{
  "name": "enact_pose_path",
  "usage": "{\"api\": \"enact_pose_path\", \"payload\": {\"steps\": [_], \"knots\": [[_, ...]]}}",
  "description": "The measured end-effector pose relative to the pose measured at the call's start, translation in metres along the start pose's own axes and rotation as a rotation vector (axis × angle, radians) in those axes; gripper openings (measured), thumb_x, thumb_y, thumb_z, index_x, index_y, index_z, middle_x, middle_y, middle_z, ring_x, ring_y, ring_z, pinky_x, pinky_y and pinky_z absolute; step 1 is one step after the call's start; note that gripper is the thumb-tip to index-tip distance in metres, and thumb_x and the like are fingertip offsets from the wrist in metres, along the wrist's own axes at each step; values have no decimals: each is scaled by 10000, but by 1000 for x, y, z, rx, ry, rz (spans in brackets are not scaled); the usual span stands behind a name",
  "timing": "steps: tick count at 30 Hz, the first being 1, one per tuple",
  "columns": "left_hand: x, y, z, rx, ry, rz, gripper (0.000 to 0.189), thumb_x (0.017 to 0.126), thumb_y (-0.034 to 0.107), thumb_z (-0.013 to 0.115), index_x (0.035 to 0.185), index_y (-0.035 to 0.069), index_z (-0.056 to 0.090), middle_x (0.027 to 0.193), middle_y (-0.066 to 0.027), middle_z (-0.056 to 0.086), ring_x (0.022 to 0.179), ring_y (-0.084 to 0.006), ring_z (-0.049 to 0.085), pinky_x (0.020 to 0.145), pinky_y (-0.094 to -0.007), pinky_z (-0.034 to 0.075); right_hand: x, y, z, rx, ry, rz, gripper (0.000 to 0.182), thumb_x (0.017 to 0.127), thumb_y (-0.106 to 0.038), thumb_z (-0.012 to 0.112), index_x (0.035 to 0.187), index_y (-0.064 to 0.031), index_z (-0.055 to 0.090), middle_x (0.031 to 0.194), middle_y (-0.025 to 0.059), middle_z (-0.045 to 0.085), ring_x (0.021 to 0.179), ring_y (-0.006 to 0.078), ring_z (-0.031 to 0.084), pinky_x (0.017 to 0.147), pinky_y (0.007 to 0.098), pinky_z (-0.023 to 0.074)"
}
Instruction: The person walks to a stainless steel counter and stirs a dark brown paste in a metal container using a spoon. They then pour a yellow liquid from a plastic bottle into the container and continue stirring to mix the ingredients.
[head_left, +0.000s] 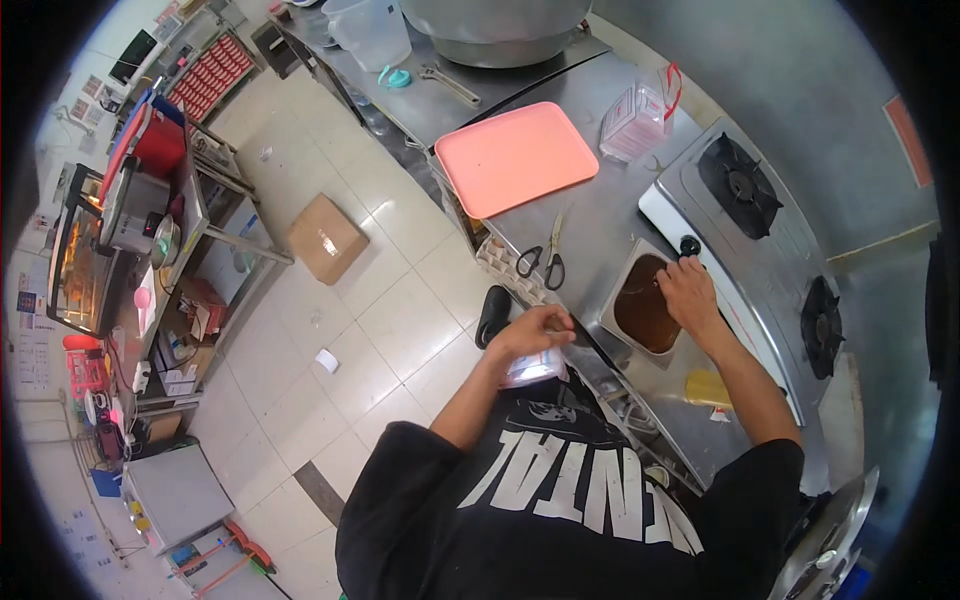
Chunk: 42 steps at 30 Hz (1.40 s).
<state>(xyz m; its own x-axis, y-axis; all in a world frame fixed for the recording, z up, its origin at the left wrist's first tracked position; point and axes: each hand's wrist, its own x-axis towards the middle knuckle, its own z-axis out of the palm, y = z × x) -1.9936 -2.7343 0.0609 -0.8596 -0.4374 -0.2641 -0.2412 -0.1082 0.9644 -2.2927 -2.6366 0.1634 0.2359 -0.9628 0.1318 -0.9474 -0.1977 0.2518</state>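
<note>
My right hand (686, 292) is over the right rim of a rectangular metal pan (616, 304) that holds brown sauce or liquid (645, 307). Its fingers are curled near the pan's upper edge, beside the gas stove's knob (689, 245); what they hold, if anything, is hidden. At the counter's edge, left of the pan, my left hand (541, 330) has bent fingers, and I cannot tell whether it grips something. A clear plastic package (534, 369) shows just below it, against my body. Black-handled scissors (553, 259) lie on the steel counter (577, 217), between the pan and a pink tray (517, 159).
The two-burner gas stove (720, 262) stands along the wall. A plastic-wrapped pack (636, 124), an adjustable wrench (450, 84), a clear pitcher (369, 34) and a large metal pot (499, 37) are farther up. A yellow object (707, 388) lies near my right forearm. A cardboard box (328, 238) sits on the floor.
</note>
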Motion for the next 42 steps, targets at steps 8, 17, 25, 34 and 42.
{"api": "enact_pose_path", "payload": {"steps": [8,17,25,34,42], "knots": [[62,20,22,481,5,278,883,656,304,878,1358,32,417,1192,-222,623,1127,-399,596,962,-445,482,-11,14,-38,230,-539,247,59,774,-144,654,791,-93,679,726,124,669,788,300,627,836,419,420],[109,6,16,488,-100,360,914,628,203,844,1397,31,383,1309,-244,560,1201,-427,545,1017,-466,447,-44,3,-23,349,-223,451,17,762,-108,662,767,-104,647,731,127,661,749,345,628,762,435,402],[71,24,25,625,-102,100,684,642,298,872,1166,-12,560,1141,-225,665,1064,-381,646,929,-449,505,-37,0,-30,264,-357,484,15,755,-98,651,741,-102,649,693,134,645,736,340,627,765,435,403],[46,24,20,-180,-313,47,222,943,173,673,1105,25,639,995,-89,724,936,-130,655,879,-296,483,-36,-7,-31,348,-410,653,50,750,-116,689,721,-119,649,704,119,657,733,324,626,774,427,396],[43,33,20,-260,-224,35,185,964,124,640,836,35,540,930,-102,734,907,-115,666,803,-276,486,-46,-6,-29,384,-418,732,29,752,-108,677,745,-129,659,760,112,678,840,326,645,825,445,428]]}}
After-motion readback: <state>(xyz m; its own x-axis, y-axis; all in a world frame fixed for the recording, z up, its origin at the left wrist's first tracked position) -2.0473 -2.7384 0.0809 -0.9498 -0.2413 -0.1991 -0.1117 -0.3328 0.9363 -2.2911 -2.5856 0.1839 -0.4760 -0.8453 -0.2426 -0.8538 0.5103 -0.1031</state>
